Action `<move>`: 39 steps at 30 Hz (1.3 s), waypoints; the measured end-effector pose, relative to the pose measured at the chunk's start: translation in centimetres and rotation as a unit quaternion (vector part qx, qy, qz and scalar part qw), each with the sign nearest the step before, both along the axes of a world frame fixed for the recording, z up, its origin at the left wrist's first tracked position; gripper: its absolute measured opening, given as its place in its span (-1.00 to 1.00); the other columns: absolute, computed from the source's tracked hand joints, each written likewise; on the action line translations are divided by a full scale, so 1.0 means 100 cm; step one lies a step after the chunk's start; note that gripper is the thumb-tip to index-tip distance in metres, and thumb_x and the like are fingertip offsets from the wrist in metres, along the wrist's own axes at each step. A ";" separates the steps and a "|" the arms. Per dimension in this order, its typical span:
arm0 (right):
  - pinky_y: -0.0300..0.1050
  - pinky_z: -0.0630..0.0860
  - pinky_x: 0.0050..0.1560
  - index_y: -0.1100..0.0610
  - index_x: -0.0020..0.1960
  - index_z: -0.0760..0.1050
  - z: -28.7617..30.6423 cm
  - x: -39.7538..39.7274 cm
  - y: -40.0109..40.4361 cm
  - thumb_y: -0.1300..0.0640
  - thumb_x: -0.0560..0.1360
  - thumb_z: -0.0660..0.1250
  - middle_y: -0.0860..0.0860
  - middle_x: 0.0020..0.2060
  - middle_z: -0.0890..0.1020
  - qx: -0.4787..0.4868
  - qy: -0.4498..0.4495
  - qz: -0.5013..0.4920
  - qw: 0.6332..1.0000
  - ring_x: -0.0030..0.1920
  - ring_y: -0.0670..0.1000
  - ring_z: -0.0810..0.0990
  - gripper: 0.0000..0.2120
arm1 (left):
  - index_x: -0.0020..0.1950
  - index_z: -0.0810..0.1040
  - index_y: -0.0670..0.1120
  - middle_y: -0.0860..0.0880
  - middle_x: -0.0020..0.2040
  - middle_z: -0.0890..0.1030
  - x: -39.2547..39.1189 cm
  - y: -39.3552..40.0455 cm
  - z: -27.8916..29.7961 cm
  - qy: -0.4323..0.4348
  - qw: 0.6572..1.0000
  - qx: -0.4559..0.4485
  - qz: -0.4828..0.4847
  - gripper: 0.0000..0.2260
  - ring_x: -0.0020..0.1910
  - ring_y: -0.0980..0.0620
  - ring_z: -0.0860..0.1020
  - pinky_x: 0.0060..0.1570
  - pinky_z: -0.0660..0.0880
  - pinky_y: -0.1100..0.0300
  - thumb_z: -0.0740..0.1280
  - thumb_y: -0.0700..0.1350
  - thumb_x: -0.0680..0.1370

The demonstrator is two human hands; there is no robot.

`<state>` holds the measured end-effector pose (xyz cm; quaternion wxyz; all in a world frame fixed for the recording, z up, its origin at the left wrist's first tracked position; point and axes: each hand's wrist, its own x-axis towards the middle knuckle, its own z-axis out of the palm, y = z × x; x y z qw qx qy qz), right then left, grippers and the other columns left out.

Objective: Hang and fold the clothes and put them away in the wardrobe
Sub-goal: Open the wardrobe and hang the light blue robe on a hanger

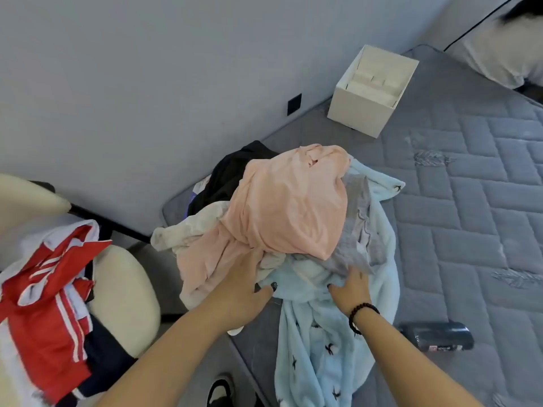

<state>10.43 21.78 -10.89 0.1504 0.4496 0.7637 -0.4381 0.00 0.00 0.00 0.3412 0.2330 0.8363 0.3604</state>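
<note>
A heap of clothes lies on the corner of the grey mattress [458,207]. On top is a peach garment [288,201], over a grey one [357,230], a cream one [191,227] and a black one [232,168]. A light blue fleece [320,342] with small dark prints spreads beneath and hangs off the mattress edge. My left hand [246,286] reaches into the heap under the peach garment, its fingertips hidden in the cloth. My right hand [351,289], with a bead bracelet on the wrist, grips a fold of the blue fleece below the grey garment.
A white open box [367,113] stands at the mattress's far corner by the wall. A dark cylindrical object [437,336] lies on the mattress to the right. A cream chair [126,298] at left carries a red, white and navy jacket [50,304]. A shoe [220,390] shows below.
</note>
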 end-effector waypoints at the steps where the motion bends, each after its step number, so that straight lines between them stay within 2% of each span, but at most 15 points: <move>1: -0.03 0.34 0.32 0.26 0.41 0.24 -0.006 -0.002 0.007 0.20 0.46 0.36 0.18 0.39 0.25 0.017 0.004 -0.007 1.000 0.35 0.17 0.29 -0.43 | 0.26 0.13 0.43 0.45 0.17 0.25 -0.001 0.003 -0.005 0.000 1.000 -0.001 -0.009 -0.50 0.10 0.59 0.25 0.01 0.24 0.64 0.30 -0.04 0.55; 4: 0.04 0.34 0.33 0.25 0.39 0.24 -0.019 -0.008 0.026 0.18 0.41 0.40 0.17 0.36 0.27 0.047 -0.002 -0.003 0.999 0.33 0.18 0.29 -0.38 | 0.53 0.12 0.09 0.20 0.44 0.24 -0.006 0.009 -0.030 -0.001 0.998 -0.055 -0.023 -0.41 0.38 0.28 0.25 0.35 0.22 0.34 0.29 -0.02 0.56; 8: 0.08 0.34 0.32 0.23 0.46 0.14 -0.039 -0.012 0.033 0.14 0.39 0.43 0.20 0.40 0.21 0.088 -0.007 0.028 0.996 0.38 0.21 0.24 -0.25 | 0.57 0.06 0.02 0.12 0.53 0.17 -0.007 0.014 -0.056 -0.025 0.997 -0.068 -0.014 -0.35 0.48 0.14 0.18 0.48 0.18 0.10 0.29 -0.01 0.56; 12: 0.07 0.27 0.36 0.15 0.55 -0.12 -0.056 -0.017 0.034 0.09 0.39 0.43 0.16 0.50 0.04 0.075 -0.032 0.024 0.996 0.44 0.22 0.16 -0.04 | 0.53 0.14 0.01 0.10 0.46 0.31 -0.008 0.020 -0.089 -0.088 0.994 -0.064 0.029 -0.40 0.38 0.15 0.33 0.38 0.32 0.19 0.32 -0.05 0.55; 14: 0.08 0.26 0.40 0.15 0.56 -0.20 -0.061 -0.019 0.035 0.11 0.40 0.43 0.15 0.52 0.00 0.038 -0.038 -0.002 0.999 0.47 0.20 0.15 -0.01 | 0.43 0.27 0.04 0.14 0.33 0.39 -0.007 0.024 -0.106 -0.118 0.989 -0.055 0.063 -0.52 0.17 0.36 0.42 0.07 0.37 0.52 0.33 -0.12 0.54; 16: 0.06 0.37 0.30 0.16 0.55 -0.11 -0.062 -0.018 0.029 0.16 0.42 0.41 0.14 0.50 0.00 0.049 -0.016 -0.028 0.998 0.39 0.21 0.27 -0.10 | 0.19 0.31 0.21 0.23 0.13 0.42 -0.004 0.030 -0.119 -0.131 0.988 -0.031 0.075 -0.60 -0.06 0.58 0.42 -0.17 0.33 0.65 0.34 -0.21 0.53; 18: -0.03 0.45 0.10 0.15 0.50 0.06 -0.064 -0.012 0.016 0.25 0.42 0.37 0.14 0.48 -0.02 0.098 0.032 -0.042 0.994 0.29 0.22 0.37 -0.25 | 0.07 0.37 0.20 0.18 0.03 0.49 0.000 0.035 -0.139 -0.128 0.990 -0.019 0.059 -0.59 -0.09 0.53 0.47 -0.13 0.39 0.59 0.33 -0.31 0.50; 20: -0.04 0.48 0.11 0.10 0.50 0.12 -0.067 -0.003 0.001 0.33 0.41 0.33 0.12 0.50 -0.11 0.114 0.056 -0.029 0.991 0.37 0.20 0.29 -0.27 | 0.13 0.50 -0.08 -0.14 0.06 0.56 0.008 0.043 -0.155 -0.132 0.990 -0.042 0.032 -0.74 0.06 0.13 0.55 0.05 0.52 0.21 0.32 -0.31 0.49; 23: -0.11 0.48 0.14 0.02 0.55 0.05 -0.075 0.007 -0.014 0.37 0.42 0.32 0.06 0.50 -0.32 0.123 0.069 0.016 0.990 0.52 0.13 0.02 -0.19 | 0.56 0.06 -0.10 -0.19 0.47 0.15 0.015 0.059 -0.182 -0.083 0.976 -0.192 -0.058 -0.27 0.46 -0.18 0.19 0.41 0.27 -0.08 0.38 -0.12 0.49; 25: -0.21 0.47 0.02 -0.03 0.56 0.01 -0.078 0.012 -0.018 0.39 0.42 0.33 -0.01 0.48 -0.39 0.125 0.087 0.038 0.988 0.54 0.10 -0.01 -0.14 | 0.59 -0.19 0.04 -0.16 0.55 -0.15 0.017 0.070 -0.198 -0.031 0.963 -0.236 -0.125 -0.12 0.54 -0.19 -0.11 0.50 0.10 -0.07 0.39 -0.07 0.50; 27: -0.27 0.45 -0.05 -0.07 0.55 0.02 -0.081 0.017 -0.019 0.41 0.41 0.32 -0.04 0.48 -0.39 0.128 0.108 0.063 0.984 0.52 0.07 0.05 -0.13 | 0.58 -0.22 0.08 -0.18 0.56 -0.24 0.017 0.081 -0.212 0.046 0.946 -0.258 -0.193 -0.12 0.54 -0.21 -0.20 0.51 0.00 -0.06 0.38 -0.04 0.52; 30: -0.24 0.51 -0.13 -0.03 0.54 0.11 -0.081 0.028 -0.016 0.40 0.42 0.30 -0.02 0.51 -0.31 0.136 0.107 0.117 0.978 0.44 0.03 0.19 -0.20 | 0.59 0.06 0.04 -0.14 0.55 0.06 0.011 0.088 -0.219 0.138 0.941 -0.248 -0.182 -0.36 0.52 -0.17 0.05 0.48 0.08 -0.01 0.30 -0.06 0.57; 33: -0.18 0.55 -0.05 0.00 0.53 0.11 -0.078 0.040 -0.013 0.37 0.43 0.31 -0.02 0.52 -0.29 0.127 0.100 0.162 0.973 0.41 0.02 0.23 -0.23 | 0.31 0.48 -0.13 -0.13 0.29 0.48 -0.001 0.087 -0.208 0.129 0.969 -0.174 -0.122 -0.73 0.29 -0.11 0.42 0.21 0.34 0.11 0.21 -0.16 0.61; 35: -0.17 0.51 0.10 0.01 0.54 0.09 -0.071 0.042 -0.012 0.32 0.46 0.33 0.00 0.53 -0.26 0.118 0.097 0.176 0.973 0.47 0.06 0.17 -0.24 | 0.13 0.48 -0.14 -0.10 0.10 0.56 -0.010 0.083 -0.190 0.087 0.986 -0.129 -0.065 -0.86 0.07 -0.04 0.51 -0.05 0.38 0.13 0.19 -0.17 0.62; 39: -0.13 0.22 0.44 0.08 0.54 0.05 -0.049 0.028 -0.014 0.14 0.48 0.40 0.07 0.52 0.00 0.102 0.119 0.176 0.972 0.51 0.08 0.09 -0.24 | 0.22 0.45 -0.08 0.05 0.05 0.50 -0.031 0.063 -0.137 0.047 0.998 -0.039 0.005 -0.81 0.01 0.09 0.44 -0.10 0.34 0.34 0.20 -0.20 0.62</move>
